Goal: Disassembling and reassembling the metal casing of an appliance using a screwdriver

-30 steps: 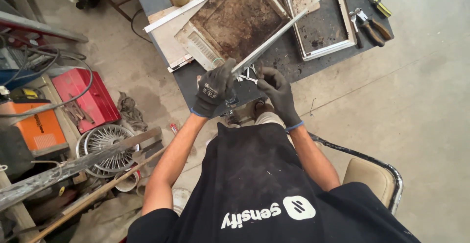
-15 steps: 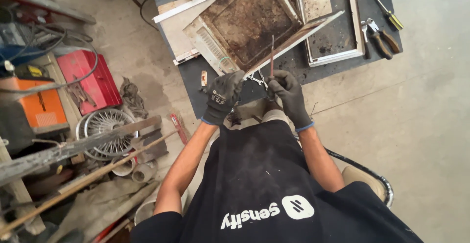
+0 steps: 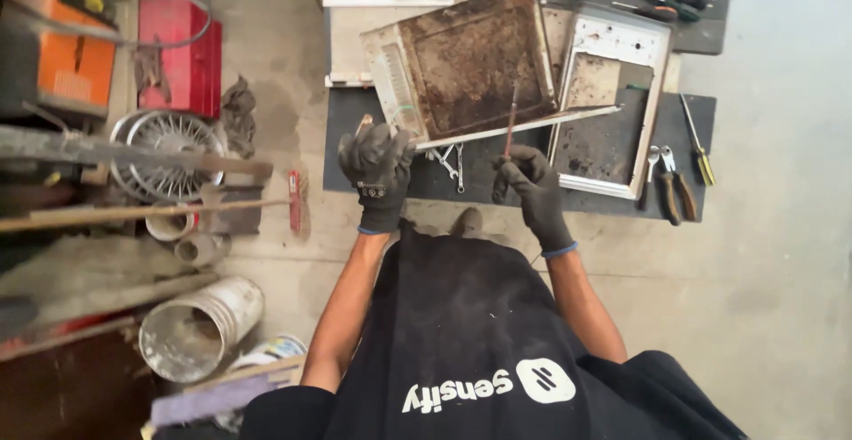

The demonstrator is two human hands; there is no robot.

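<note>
My gloved right hand [image 3: 531, 184], at frame centre, pinches a thin rod [image 3: 511, 121] upright over the rusty panel [image 3: 470, 58]. My left hand [image 3: 376, 169] seems closed on something small, unclear what.

Bare dark mat [image 3: 351, 152] lies open left of the left hand [image 3: 376, 172], while loose wrenches [image 3: 451, 161] clutter the gap between both hands. Ahead, a rusty tray [image 3: 470, 58] and slanting metal strip [image 3: 524, 126] block the way; pliers [image 3: 666, 183] crowd the right.
</note>
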